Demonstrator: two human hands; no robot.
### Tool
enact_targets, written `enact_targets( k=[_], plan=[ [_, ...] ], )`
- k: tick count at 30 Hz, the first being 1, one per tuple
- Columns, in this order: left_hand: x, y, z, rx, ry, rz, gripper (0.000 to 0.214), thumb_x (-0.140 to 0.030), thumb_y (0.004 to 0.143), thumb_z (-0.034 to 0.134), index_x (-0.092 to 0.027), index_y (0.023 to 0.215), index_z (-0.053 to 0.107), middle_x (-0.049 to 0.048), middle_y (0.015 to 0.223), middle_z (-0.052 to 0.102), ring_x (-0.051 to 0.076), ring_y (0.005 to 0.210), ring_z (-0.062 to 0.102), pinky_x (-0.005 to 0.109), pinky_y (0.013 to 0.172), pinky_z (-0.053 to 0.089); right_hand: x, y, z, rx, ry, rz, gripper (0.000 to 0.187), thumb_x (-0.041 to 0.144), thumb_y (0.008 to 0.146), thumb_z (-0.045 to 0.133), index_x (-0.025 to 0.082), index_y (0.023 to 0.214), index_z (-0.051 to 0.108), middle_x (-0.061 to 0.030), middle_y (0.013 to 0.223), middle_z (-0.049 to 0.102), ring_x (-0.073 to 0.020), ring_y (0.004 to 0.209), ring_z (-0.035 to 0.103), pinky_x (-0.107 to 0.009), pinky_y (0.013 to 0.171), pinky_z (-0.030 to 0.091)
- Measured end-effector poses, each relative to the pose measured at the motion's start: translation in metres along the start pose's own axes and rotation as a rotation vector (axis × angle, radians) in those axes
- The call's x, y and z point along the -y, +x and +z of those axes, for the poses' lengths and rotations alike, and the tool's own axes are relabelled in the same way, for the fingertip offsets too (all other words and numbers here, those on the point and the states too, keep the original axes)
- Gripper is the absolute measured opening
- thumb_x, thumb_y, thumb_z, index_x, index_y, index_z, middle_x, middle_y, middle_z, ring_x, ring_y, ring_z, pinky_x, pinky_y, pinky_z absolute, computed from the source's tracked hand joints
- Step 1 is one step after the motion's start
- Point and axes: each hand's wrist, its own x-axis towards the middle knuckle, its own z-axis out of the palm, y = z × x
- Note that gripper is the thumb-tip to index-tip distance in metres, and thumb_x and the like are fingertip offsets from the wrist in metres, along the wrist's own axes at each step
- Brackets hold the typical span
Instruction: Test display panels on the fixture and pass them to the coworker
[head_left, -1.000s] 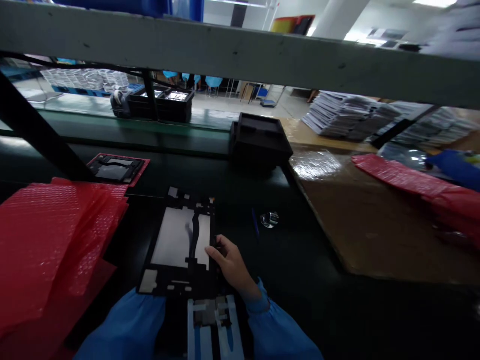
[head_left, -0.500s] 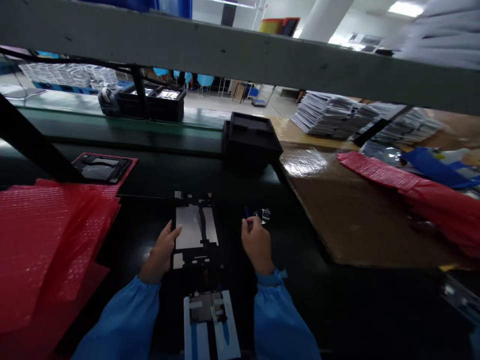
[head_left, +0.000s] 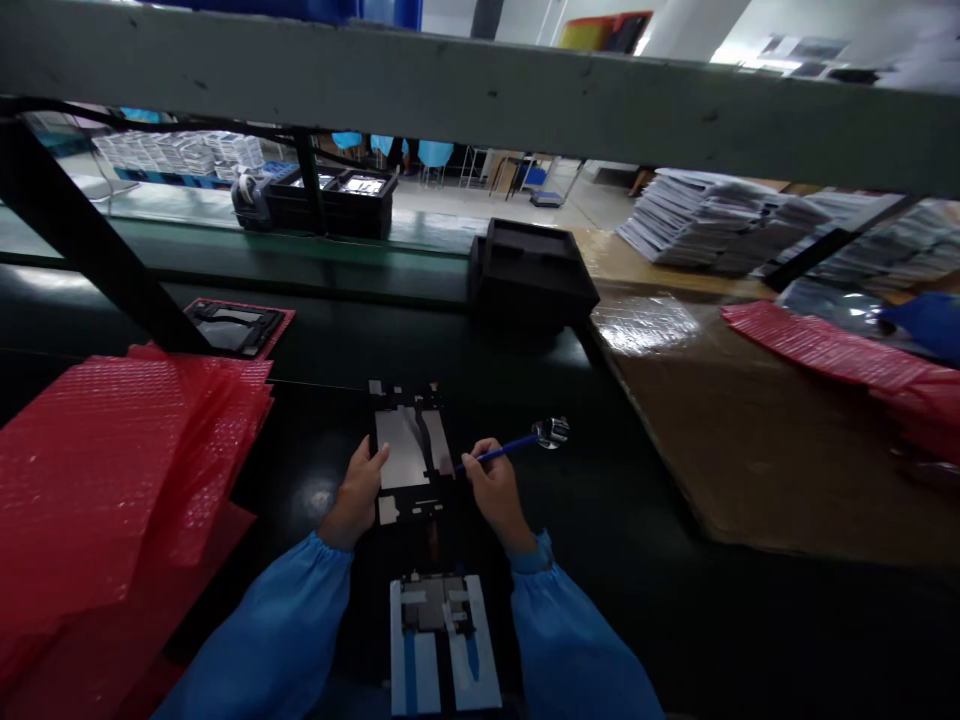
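My left hand (head_left: 358, 492) rests with extended fingers on the left edge of a black frame panel (head_left: 409, 450), which has pale silvery sheet areas and lies flat on the dark bench. My right hand (head_left: 493, 490) grips a blue-handled tool (head_left: 502, 450) with a shiny, clear head, its tip pointing away to the right of the panel. Just below my hands lies a black-and-white flat assembly with blue strips (head_left: 442, 640).
Red bubble wrap bags (head_left: 112, 470) are piled at the left, and more (head_left: 825, 350) lie on a brown cardboard sheet (head_left: 750, 450) at the right. A black tray (head_left: 532, 270) and a red mat with a black part (head_left: 236, 328) stand beyond. A grey crossbar (head_left: 450, 90) spans overhead.
My right hand has lifted the blue-handled tool off the bench. The panel now lies flat and looks farther from me than it did a second ago, with my left hand at its left edge.
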Motion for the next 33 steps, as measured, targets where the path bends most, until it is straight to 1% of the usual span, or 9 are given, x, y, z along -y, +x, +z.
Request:
enact_targets(
  k=[3, 7, 15, 21, 24, 27, 29, 31, 33],
  plan=[
    [0.001, 0.0, 0.0, -0.024, 0.014, 0.004, 0.028, -0.021, 0.079, 0.071, -0.015, 0.106, 0.066, 0.0098, 0.092, 0.077, 0.025, 0.089, 0.074, 0.033, 0.079, 0.06, -0.001, -0.011, 0.01, -0.058, 0.051, -0.055, 0.031, 0.052, 0.088, 0.051, 0.025, 0.073, 0.046, 0.0034, 0.062, 0.051, -0.0158, 0.056, 0.05, -0.028, 0.055, 0.043],
    [0.002, 0.001, -0.001, -0.046, 0.042, 0.006, 0.027, -0.02, 0.08, 0.07, -0.015, 0.106, 0.066, 0.0099, 0.094, 0.077, 0.024, 0.088, 0.074, 0.032, 0.078, 0.059, -0.005, -0.022, 0.01, -0.122, 0.057, -0.106, 0.036, 0.051, 0.088, 0.054, 0.026, 0.066, 0.043, 0.0042, 0.058, 0.047, -0.0149, 0.054, 0.047, -0.027, 0.052, 0.039],
    [0.006, 0.004, -0.002, -0.035, 0.04, 0.024, 0.025, -0.02, 0.084, 0.065, -0.015, 0.109, 0.066, 0.0093, 0.096, 0.076, 0.024, 0.091, 0.073, 0.034, 0.081, 0.059, -0.007, -0.026, 0.01, -0.095, -0.001, -0.17, 0.035, 0.047, 0.09, 0.055, 0.026, 0.065, 0.042, 0.005, 0.056, 0.044, -0.0143, 0.052, 0.044, -0.027, 0.051, 0.035],
    [0.004, 0.002, -0.002, -0.032, 0.058, 0.01, 0.025, -0.02, 0.086, 0.063, -0.015, 0.11, 0.066, 0.0099, 0.098, 0.076, 0.025, 0.096, 0.073, 0.035, 0.085, 0.059, -0.005, -0.028, 0.01, -0.108, -0.078, -0.159, 0.033, 0.047, 0.088, 0.051, 0.027, 0.065, 0.04, 0.0042, 0.055, 0.045, -0.0153, 0.052, 0.045, -0.028, 0.051, 0.036],
    [0.003, 0.002, -0.003, -0.02, 0.056, 0.012, 0.026, -0.02, 0.085, 0.064, -0.016, 0.111, 0.066, 0.0101, 0.099, 0.076, 0.025, 0.097, 0.072, 0.035, 0.085, 0.059, -0.005, -0.022, 0.0, -0.143, -0.141, -0.112, 0.032, 0.049, 0.089, 0.047, 0.027, 0.067, 0.04, 0.0033, 0.056, 0.046, -0.0165, 0.052, 0.047, -0.029, 0.054, 0.038],
    [0.003, 0.001, -0.003, -0.004, 0.035, 0.01, 0.028, -0.02, 0.082, 0.066, -0.016, 0.11, 0.066, 0.0099, 0.097, 0.077, 0.026, 0.097, 0.073, 0.035, 0.084, 0.059, -0.007, -0.009, -0.018, -0.197, -0.231, -0.041, 0.035, 0.052, 0.091, 0.043, 0.027, 0.066, 0.04, 0.0009, 0.055, 0.047, -0.0189, 0.054, 0.049, -0.032, 0.06, 0.04],
    [0.001, 0.001, -0.003, 0.004, 0.024, 0.017, 0.029, -0.021, 0.079, 0.069, -0.016, 0.108, 0.067, 0.0094, 0.094, 0.077, 0.027, 0.096, 0.073, 0.035, 0.083, 0.059, -0.008, 0.001, -0.031, -0.235, -0.293, 0.011, 0.035, 0.054, 0.088, 0.045, 0.027, 0.067, 0.042, -0.0022, 0.058, 0.05, -0.0218, 0.059, 0.053, -0.035, 0.063, 0.041],
    [-0.001, -0.001, 0.0, 0.002, 0.016, 0.017, 0.03, -0.022, 0.076, 0.071, -0.016, 0.106, 0.067, 0.0089, 0.091, 0.077, 0.027, 0.096, 0.073, 0.036, 0.083, 0.059, -0.005, 0.007, -0.04, -0.276, -0.337, 0.044, 0.033, 0.056, 0.084, 0.048, 0.025, 0.075, 0.05, -0.0072, 0.068, 0.058, -0.026, 0.068, 0.057, -0.038, 0.067, 0.042],
    [-0.002, -0.005, 0.005, -0.002, 0.01, 0.008, 0.032, -0.022, 0.074, 0.074, -0.016, 0.105, 0.066, 0.0087, 0.09, 0.077, 0.027, 0.095, 0.072, 0.036, 0.083, 0.059, 0.0, 0.008, -0.042, -0.29, -0.332, 0.061, 0.04, 0.06, 0.081, 0.049, 0.021, 0.088, 0.057, -0.0114, 0.079, 0.064, -0.0292, 0.075, 0.06, -0.041, 0.072, 0.044]
  ],
)
